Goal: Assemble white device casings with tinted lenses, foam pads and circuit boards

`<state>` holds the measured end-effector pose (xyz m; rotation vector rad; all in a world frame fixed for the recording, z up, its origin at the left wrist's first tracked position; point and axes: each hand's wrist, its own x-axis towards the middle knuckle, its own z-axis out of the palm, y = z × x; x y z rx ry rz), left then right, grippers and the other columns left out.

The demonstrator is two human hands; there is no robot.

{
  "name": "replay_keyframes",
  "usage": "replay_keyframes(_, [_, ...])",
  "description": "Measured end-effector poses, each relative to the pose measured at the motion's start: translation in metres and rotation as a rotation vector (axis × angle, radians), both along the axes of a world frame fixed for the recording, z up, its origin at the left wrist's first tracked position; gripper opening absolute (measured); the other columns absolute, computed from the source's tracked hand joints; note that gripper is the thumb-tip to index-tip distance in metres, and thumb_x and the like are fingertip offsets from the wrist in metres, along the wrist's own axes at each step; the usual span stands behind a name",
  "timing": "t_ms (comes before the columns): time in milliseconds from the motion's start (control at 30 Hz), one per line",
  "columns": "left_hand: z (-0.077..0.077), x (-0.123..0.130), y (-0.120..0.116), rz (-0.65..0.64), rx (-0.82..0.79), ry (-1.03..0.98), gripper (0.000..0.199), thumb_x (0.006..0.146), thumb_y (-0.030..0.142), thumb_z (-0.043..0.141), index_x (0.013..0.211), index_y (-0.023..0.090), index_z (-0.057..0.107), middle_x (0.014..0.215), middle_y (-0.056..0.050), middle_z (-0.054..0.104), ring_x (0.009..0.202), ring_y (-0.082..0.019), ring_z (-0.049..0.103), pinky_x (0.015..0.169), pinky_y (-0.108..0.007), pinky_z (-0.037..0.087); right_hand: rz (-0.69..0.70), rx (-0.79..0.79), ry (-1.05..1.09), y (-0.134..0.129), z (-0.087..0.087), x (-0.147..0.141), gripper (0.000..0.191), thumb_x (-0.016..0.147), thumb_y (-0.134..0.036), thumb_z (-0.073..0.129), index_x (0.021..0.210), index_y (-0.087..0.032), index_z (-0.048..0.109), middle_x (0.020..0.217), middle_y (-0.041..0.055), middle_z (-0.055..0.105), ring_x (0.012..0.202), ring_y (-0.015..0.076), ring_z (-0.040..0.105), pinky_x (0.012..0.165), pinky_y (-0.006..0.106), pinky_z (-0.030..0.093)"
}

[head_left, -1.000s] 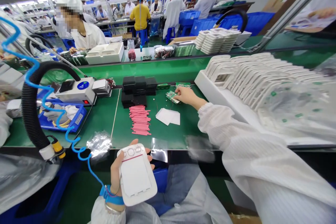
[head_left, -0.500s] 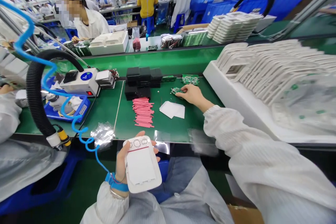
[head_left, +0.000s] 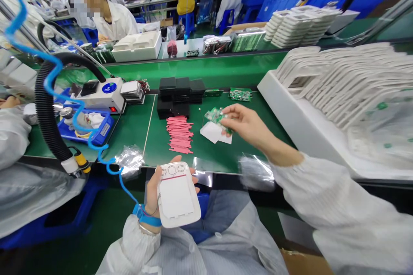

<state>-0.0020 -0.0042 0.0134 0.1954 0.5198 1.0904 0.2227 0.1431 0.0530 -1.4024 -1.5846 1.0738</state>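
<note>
My left hand (head_left: 154,191) is closed around a white plastic housing (head_left: 179,197) with rounded corners, held below the bench edge. A thin pink strip crosses the housing under several round outlines. A blue wrist strap (head_left: 146,216) circles my left wrist. Over the bench, my right hand (head_left: 247,124) pinches a green circuit board (head_left: 215,115) between thumb and fingers. Beneath that board lie white paper-like sheets (head_left: 211,132). To their left is a pile of pink strips (head_left: 180,135). Another green board stack (head_left: 240,94) sits farther back.
Black blocks (head_left: 174,94) stand behind the strips. At right, a white foam box (head_left: 290,120) holds many white frames (head_left: 342,81). A black hose (head_left: 48,124) and coiled blue cord (head_left: 82,107) hang at left near a blue tray (head_left: 100,135). A co-worker (head_left: 112,21) sits across.
My right hand has lifted the green circuit board off the bench and drawn it back toward me. My left hand still holds the white housing. The view has shifted slightly.
</note>
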Motion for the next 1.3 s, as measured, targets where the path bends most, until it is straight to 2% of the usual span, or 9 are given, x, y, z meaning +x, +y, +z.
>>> replay_keyframes(100, [-0.003, 0.006, 0.005, -0.031, -0.018, -0.026, 0.072, 0.084, 0.06, 0.039, 0.14, 0.016, 0.028, 0.108, -0.017, 0.065, 0.092, -0.031, 0.064, 0.084, -0.05, 0.045, 0.231, -0.169, 0.223, -0.059, 0.004, -0.031, 0.027, 0.074, -0.03, 0.061, 0.099, -0.022, 0.052, 0.081, -0.0007, 0.058, 0.042, 0.0082, 0.054, 0.034, 0.021, 0.042])
replay_keyframes(233, [-0.005, 0.009, 0.007, -0.052, -0.037, -0.034, 0.076, 0.081, 0.064, 0.041, 0.14, 0.018, 0.03, 0.105, -0.016, 0.066, 0.084, -0.032, 0.066, 0.078, -0.049, 0.047, 0.361, -0.242, 0.345, -0.097, -0.01, -0.055, 0.026, 0.076, -0.031, 0.062, 0.098, -0.02, 0.054, 0.086, 0.0019, 0.057, 0.055, 0.0091, 0.056, 0.046, 0.024, 0.049])
replay_keyframes(333, [-0.004, 0.008, 0.006, 0.013, -0.042, -0.032, 0.07, 0.083, 0.062, 0.041, 0.139, 0.021, 0.032, 0.108, -0.014, 0.065, 0.086, -0.03, 0.066, 0.082, -0.05, 0.046, 0.413, -0.181, 0.297, -0.098, -0.02, -0.056, 0.032, 0.07, -0.027, 0.068, 0.099, -0.02, 0.055, 0.091, 0.0031, 0.054, 0.061, 0.0115, 0.056, 0.051, 0.027, 0.051])
replay_keyframes(500, [-0.001, 0.01, 0.005, 0.031, -0.065, -0.081, 0.067, 0.083, 0.061, 0.041, 0.138, 0.022, 0.035, 0.115, -0.014, 0.062, 0.099, -0.03, 0.062, 0.088, -0.051, 0.043, 0.425, 0.17, -0.011, -0.092, -0.021, -0.048, 0.024, 0.074, -0.019, 0.063, 0.097, -0.017, 0.059, 0.087, 0.0048, 0.055, 0.06, 0.0114, 0.049, 0.052, 0.027, 0.044])
replay_keyframes(700, [-0.003, 0.015, 0.006, 0.05, -0.077, -0.055, 0.071, 0.08, 0.065, 0.042, 0.136, 0.02, 0.038, 0.119, -0.013, 0.059, 0.106, -0.032, 0.058, 0.091, -0.048, 0.042, 0.438, 0.373, 0.039, -0.093, -0.018, -0.054, 0.026, 0.072, -0.013, 0.061, 0.096, -0.019, 0.054, 0.094, 0.0067, 0.053, 0.086, 0.019, 0.052, 0.065, 0.031, 0.048])
replay_keyframes(833, [-0.004, 0.016, 0.005, 0.068, -0.099, 0.0, 0.074, 0.078, 0.066, 0.045, 0.138, 0.023, 0.036, 0.124, -0.013, 0.056, 0.109, -0.033, 0.056, 0.091, -0.047, 0.042, 0.489, 0.318, 0.055, -0.094, -0.029, -0.062, 0.03, 0.069, -0.01, 0.059, 0.098, -0.018, 0.055, 0.101, 0.0105, 0.047, 0.089, 0.0204, 0.049, 0.054, 0.026, 0.047])
replay_keyframes(1033, [-0.008, 0.012, -0.001, 0.048, -0.06, 0.055, 0.076, 0.078, 0.063, 0.049, 0.139, 0.023, 0.033, 0.12, -0.013, 0.059, 0.101, -0.03, 0.06, 0.088, -0.045, 0.044, 0.487, 0.287, 0.062, -0.095, -0.037, -0.06, 0.029, 0.072, -0.013, 0.062, 0.1, -0.019, 0.062, 0.107, 0.0114, 0.048, 0.095, 0.0218, 0.048, 0.06, 0.029, 0.048])
replay_keyframes(1200, [-0.01, 0.008, -0.006, -0.184, 0.113, 0.126, 0.081, 0.072, 0.047, 0.061, 0.142, 0.023, 0.027, 0.107, -0.011, 0.064, 0.082, -0.026, 0.065, 0.071, -0.038, 0.048, 0.628, -0.063, 0.217, -0.097, -0.029, -0.049, 0.02, 0.077, -0.024, 0.063, 0.097, -0.02, 0.065, 0.092, 0.0042, 0.06, 0.067, 0.0127, 0.052, 0.055, 0.026, 0.043])
replay_keyframes(1300, [-0.002, -0.002, -0.004, -0.274, 0.286, 0.479, 0.085, 0.07, 0.042, 0.066, 0.142, 0.018, 0.028, 0.1, -0.009, 0.065, 0.075, -0.021, 0.062, 0.066, -0.03, 0.046, 0.679, -0.182, 0.321, -0.098, -0.023, -0.044, 0.01, 0.081, -0.024, 0.058, 0.089, -0.018, 0.061, 0.088, 0.0022, 0.061, 0.064, 0.0104, 0.052, 0.056, 0.024, 0.042])
